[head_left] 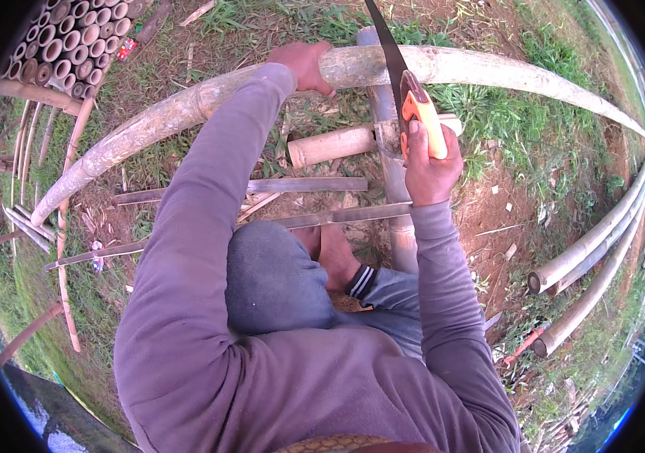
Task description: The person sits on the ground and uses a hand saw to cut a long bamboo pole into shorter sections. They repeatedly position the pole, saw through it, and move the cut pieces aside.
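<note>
A long, pale bamboo pole (360, 68) stretches across in front of me, bent by the lens. My left hand (301, 66) grips it from above, the thumb reaching over its near side. In my right hand (434, 162) is the orange handle of a hand saw (423, 113), fingers wrapped round it. The dark blade points away from me and crosses the pole to the right of an upright-looking bamboo support (392, 177). Whether its teeth are in a cut, I cannot tell. A short bamboo piece (334, 146) lies below the pole, against the support.
Cut bamboo sections (73, 41) are stacked at the far left. Several long poles (587, 253) lie on the right. Split bamboo strips (322, 217) run close to my knees and bare foot (337, 257). Grass, soil and chips cover the ground.
</note>
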`<action>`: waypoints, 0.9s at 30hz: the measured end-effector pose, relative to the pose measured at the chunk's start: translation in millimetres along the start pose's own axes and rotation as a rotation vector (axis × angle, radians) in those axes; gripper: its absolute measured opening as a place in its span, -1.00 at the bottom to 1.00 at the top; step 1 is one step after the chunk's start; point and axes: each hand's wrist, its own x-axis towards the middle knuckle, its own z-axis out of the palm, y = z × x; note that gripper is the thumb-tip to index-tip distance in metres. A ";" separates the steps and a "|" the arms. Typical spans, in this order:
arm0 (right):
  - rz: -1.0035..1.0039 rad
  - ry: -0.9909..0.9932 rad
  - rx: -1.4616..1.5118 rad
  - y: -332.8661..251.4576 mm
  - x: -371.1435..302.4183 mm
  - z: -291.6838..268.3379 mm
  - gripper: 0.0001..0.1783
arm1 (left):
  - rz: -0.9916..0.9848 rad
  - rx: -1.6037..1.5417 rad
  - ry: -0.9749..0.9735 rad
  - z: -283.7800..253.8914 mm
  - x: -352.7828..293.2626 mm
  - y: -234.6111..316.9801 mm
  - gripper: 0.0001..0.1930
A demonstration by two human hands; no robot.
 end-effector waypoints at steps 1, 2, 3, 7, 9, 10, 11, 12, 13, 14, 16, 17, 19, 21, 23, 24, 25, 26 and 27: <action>0.020 -0.009 0.015 1.1 -8.7 -4.2 -0.82 | -0.023 0.011 -0.002 -3.2 -4.5 -2.2 0.07; 0.042 -0.007 0.016 3.5 -29.6 -19.7 -0.83 | -0.031 0.016 -0.008 -5.2 -5.9 0.3 0.06; 0.070 -0.011 0.018 7.7 -50.4 -34.3 -0.83 | -0.044 0.020 -0.021 -3.6 -7.2 0.8 0.06; -0.026 -0.003 -0.220 7.3 -89.9 -63.1 -0.80 | -0.028 0.048 0.033 6.7 -1.1 -2.3 0.05; -0.120 0.030 -0.221 -4.5 -75.8 -50.0 -0.78 | -0.029 0.063 0.072 12.0 6.8 -2.1 0.03; -0.127 0.041 -0.160 -2.3 -66.3 -46.1 -0.77 | -0.020 0.051 0.068 13.6 12.6 -6.2 0.04; -0.046 0.011 -0.145 -9.3 -60.2 -46.6 -0.77 | -0.014 0.043 0.068 10.6 16.7 -15.6 0.04; 0.035 -0.020 -0.130 -22.2 -53.9 -48.7 -0.77 | -0.008 0.034 0.068 12.3 18.3 -22.9 0.05; 0.112 -0.041 -0.113 -32.1 -49.9 -51.8 -0.77 | 0.001 0.021 0.032 8.7 16.6 -20.2 0.06; 0.105 -0.056 -0.084 -19.1 -54.7 -56.6 -0.75 | 0.005 0.011 0.000 2.9 13.9 -19.0 0.06; 0.074 -0.015 -0.116 -13.9 -81.5 -66.3 -0.75 | 0.024 0.039 -0.020 0.9 8.3 -14.5 0.04; 0.094 0.006 -0.111 -11.3 -92.9 -66.7 -0.75 | 0.016 0.050 -0.005 3.0 4.4 -9.4 0.03; 0.064 0.036 -0.092 -1.9 -90.7 -57.3 -0.76 | -0.004 0.072 0.026 6.0 -3.0 1.2 0.01; -0.014 0.059 -0.075 13.5 -53.2 -33.1 -0.78 | -0.010 0.109 0.071 9.0 -5.9 6.7 0.01; -0.111 0.033 -0.164 2.7 -5.8 1.5 -0.79 | 0.006 0.103 0.095 11.1 -4.2 7.5 0.02; -0.035 0.023 -0.088 2.2 0.0 6.4 -0.78 | 0.010 0.113 0.089 0.1 -1.4 2.5 0.02; 0.052 -0.003 -0.033 5.2 -0.7 4.1 -0.78 | 0.010 0.100 0.067 0.2 -4.3 -1.1 0.01; 0.139 -0.028 0.021 7.8 -1.4 1.8 -0.78 | 0.010 0.087 0.047 0.8 -7.1 -3.1 0.00; 0.126 -0.030 0.003 8.7 -6.2 -2.1 -0.79 | 0.005 0.074 0.043 4.9 -11.3 -1.1 0.00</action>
